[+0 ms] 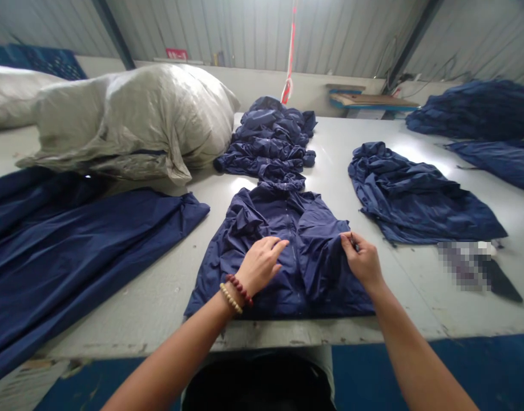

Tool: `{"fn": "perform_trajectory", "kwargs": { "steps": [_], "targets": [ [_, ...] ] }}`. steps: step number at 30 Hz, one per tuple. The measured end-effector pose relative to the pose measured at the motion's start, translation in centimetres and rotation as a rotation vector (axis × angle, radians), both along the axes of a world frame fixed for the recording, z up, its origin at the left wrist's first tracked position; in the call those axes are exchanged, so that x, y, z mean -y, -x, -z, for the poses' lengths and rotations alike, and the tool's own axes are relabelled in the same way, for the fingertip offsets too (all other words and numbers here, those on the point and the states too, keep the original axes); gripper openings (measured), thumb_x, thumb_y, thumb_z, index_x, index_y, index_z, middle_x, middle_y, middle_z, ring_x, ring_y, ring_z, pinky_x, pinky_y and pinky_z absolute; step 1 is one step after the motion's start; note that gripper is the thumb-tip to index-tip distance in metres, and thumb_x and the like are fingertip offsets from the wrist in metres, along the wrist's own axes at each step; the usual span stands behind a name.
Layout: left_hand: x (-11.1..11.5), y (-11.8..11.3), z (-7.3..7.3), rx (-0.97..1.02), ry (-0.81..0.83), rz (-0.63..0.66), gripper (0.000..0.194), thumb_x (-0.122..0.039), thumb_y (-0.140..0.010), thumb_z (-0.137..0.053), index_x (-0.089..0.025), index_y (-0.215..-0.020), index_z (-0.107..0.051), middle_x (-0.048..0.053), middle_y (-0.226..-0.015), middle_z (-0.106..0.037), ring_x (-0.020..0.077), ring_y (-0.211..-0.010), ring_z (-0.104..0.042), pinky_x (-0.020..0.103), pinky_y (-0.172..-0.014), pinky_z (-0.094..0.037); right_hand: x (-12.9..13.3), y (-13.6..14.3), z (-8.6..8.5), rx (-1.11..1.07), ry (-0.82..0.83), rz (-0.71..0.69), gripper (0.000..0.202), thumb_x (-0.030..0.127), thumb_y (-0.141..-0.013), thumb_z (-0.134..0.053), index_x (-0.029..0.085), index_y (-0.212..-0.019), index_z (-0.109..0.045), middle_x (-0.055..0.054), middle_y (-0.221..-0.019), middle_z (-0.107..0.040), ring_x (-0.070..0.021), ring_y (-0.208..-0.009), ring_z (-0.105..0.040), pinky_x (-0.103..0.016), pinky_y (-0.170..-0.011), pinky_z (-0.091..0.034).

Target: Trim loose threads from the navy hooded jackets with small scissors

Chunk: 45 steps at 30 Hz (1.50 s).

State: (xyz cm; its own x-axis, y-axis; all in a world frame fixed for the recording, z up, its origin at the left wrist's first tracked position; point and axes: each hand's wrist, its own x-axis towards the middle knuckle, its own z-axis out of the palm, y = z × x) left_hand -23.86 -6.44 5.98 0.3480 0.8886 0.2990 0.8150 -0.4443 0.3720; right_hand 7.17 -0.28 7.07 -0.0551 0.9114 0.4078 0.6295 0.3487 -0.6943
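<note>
From my end, the navy jacket [287, 282] lies front up at the lower centre of the frame, its hem close to the near table edge. The right hand [363, 260], right of centre, has thumb and fingers pinched on the cloth at the jacket's side. A small dark item [353, 242] shows among those fingers, too small for me to identify; if it is hard or pointed, I'd worry about it snagging the thin shell. The left hand [262, 264] is over the front panel with its fingers loose, gripping nothing; I can't tell whether it touches. With only one side held, a hard pull could twist the jacket and skew the zip [294, 257]. The beaded bracelets [237, 294] might catch a fold, too.

Above, bunched cloth at the jacket's top runs up to the navy pile [273, 134], so a tug could drag pieces along. Farther out, another garment [416, 197] at right and navy cloth [99, 240] at left share the white table [129, 322]; similar colours could invite a mix-up.
</note>
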Motion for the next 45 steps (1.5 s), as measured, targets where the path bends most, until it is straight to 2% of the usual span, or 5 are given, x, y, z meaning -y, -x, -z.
{"fn": "perform_trajectory", "kwargs": {
  "steps": [7,14,25,39,45],
  "targets": [
    [3.4,-6.7,-1.4,0.162,0.156,0.136,0.021,-0.037,-0.097,-0.066,-0.024,-0.113,-0.063,0.008,-0.109,-0.068,0.0266,-0.102,-0.065,0.039,-0.089,-0.055,1.5,2.9,1.6,-0.249,0.088,0.018,0.045,0.057,-0.102,-0.058,0.019,-0.116,-0.078,-0.005,-0.083,-0.074,-0.0198,-0.070,-0.062,-0.030,-0.066,-0.048],
    [4.1,-11.5,2.3,-0.051,0.209,0.118,0.038,-0.052,-0.090,-0.074,-0.018,-0.106,-0.069,0.014,-0.108,-0.071,0.0333,-0.104,-0.065,0.044,-0.088,-0.053,3.0,2.3,1.0,-0.742,0.379,-0.272,0.068,0.064,-0.100,-0.061,0.019,-0.151,-0.056,-0.004,-0.085,-0.076,-0.0129,-0.053,-0.055,-0.027,-0.053,-0.048],
    [4.1,-7.0,0.4,0.832,0.527,0.105,0.017,-0.026,-0.095,-0.063,-0.018,-0.109,-0.068,0.002,-0.097,-0.070,0.0166,-0.086,-0.063,0.027,-0.078,-0.048,10.0,-0.7,1.3,-0.327,0.342,-0.021,0.048,0.064,-0.091,-0.074,0.017,-0.100,-0.074,0.000,-0.070,-0.060,-0.0144,-0.060,-0.051,-0.026,-0.053,-0.041],
    [6.6,-4.9,-2.0,0.764,0.342,-0.013,0.032,-0.031,-0.096,-0.069,-0.022,-0.127,-0.068,0.007,-0.123,-0.071,0.0230,-0.112,-0.067,0.032,-0.091,-0.053,11.9,6.5,-1.5,-0.038,-0.059,0.070,0.022,0.040,-0.095,-0.072,0.021,-0.107,-0.074,-0.005,-0.094,-0.077,-0.0218,-0.081,-0.072,-0.035,-0.081,-0.056],
    [6.1,-3.7,-1.0,0.611,0.433,-0.072,0.031,-0.041,-0.104,-0.058,-0.025,-0.119,-0.078,0.007,-0.112,-0.068,0.0217,-0.102,-0.067,0.033,-0.087,-0.053,10.7,7.3,-0.8,-0.408,0.231,-0.059,0.026,0.041,-0.092,-0.073,0.020,-0.105,-0.081,-0.006,-0.090,-0.078,-0.0206,-0.076,-0.071,-0.031,-0.070,-0.056]
  ]
}}
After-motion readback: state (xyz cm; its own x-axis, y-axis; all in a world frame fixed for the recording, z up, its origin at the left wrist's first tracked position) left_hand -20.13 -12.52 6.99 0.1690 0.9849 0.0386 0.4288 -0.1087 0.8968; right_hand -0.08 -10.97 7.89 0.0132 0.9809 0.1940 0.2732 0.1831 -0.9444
